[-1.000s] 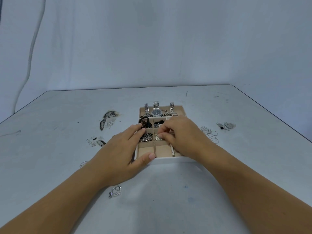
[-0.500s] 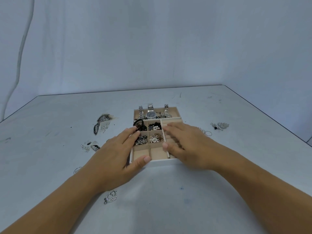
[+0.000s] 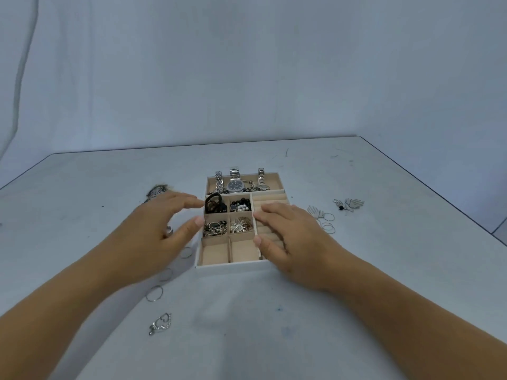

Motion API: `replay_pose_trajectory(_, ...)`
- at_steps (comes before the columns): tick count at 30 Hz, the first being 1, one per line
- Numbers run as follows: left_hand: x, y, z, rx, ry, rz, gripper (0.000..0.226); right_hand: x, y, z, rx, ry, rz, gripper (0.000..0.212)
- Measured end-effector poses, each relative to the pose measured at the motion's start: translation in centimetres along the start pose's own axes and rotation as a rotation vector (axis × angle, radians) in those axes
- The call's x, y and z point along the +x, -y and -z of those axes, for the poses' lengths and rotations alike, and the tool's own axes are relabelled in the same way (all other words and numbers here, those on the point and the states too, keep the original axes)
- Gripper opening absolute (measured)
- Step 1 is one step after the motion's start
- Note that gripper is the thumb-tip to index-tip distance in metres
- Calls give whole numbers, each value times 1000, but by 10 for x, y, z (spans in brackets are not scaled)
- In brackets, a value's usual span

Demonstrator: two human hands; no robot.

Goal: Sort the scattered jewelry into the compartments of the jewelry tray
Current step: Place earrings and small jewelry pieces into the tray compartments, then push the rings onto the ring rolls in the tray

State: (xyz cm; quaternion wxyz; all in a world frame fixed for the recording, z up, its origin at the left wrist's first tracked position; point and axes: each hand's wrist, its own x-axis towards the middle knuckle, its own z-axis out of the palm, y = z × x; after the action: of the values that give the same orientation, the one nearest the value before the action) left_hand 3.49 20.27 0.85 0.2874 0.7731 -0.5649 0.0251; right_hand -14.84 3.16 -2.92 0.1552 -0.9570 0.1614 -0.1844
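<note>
Jewelry nearest the person is a heart pendant [image 3: 160, 323] and a thin hoop [image 3: 154, 294], loose on the table [image 3: 274, 338]. Beyond them, the left hand [image 3: 153, 237] is spread and holds nothing just left of the jewelry tray [image 3: 236, 267] mid-table, while the right hand [image 3: 290, 239] lies flat, fingers straight, over its right-side ring rolls. Farthest, three watches [image 3: 235, 185] fill the back compartment.

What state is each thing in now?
jewelry tray, partly filled, two near compartments empty
left hand, open, beside the tray's left wall
right hand, open, flat over the ring rolls
dark-faced watch, lying in the far compartment
heart pendant, loose on the table
thin hoops, loose right of the tray
</note>
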Motion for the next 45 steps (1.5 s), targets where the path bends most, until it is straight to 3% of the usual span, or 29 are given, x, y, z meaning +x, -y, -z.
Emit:
replay_pose_trajectory(3,-7,15,16,72,4,52,22,0,-1,-1,-16,-5,24,66)
replay_pose_trajectory(9,-30,47,31,198,62,139,32,0,2,1,-18,4,16,59)
replay_pose_trajectory(17,-29,57,20,207,96,154,34,1,-2,-2,-17,3,3,59)
replay_pose_trajectory(23,-8,54,11,209,87,159,16,1,-3,-2,-15,-6,14,60)
replay_pose_trajectory(32,-2,51,3,242,156,183,9,0,-5,-3,3,1,2,63)
replay_pose_trajectory(36,-4,45,4,175,145,190,8,0,-4,-2,4,5,2,59)
replay_pose_trajectory(41,0,38,6,45,118,335,10,-1,-4,-1,-7,7,8,62)
replay_pose_trajectory(45,-1,35,7,-63,-10,402,15,0,-3,-1,0,12,4,61)
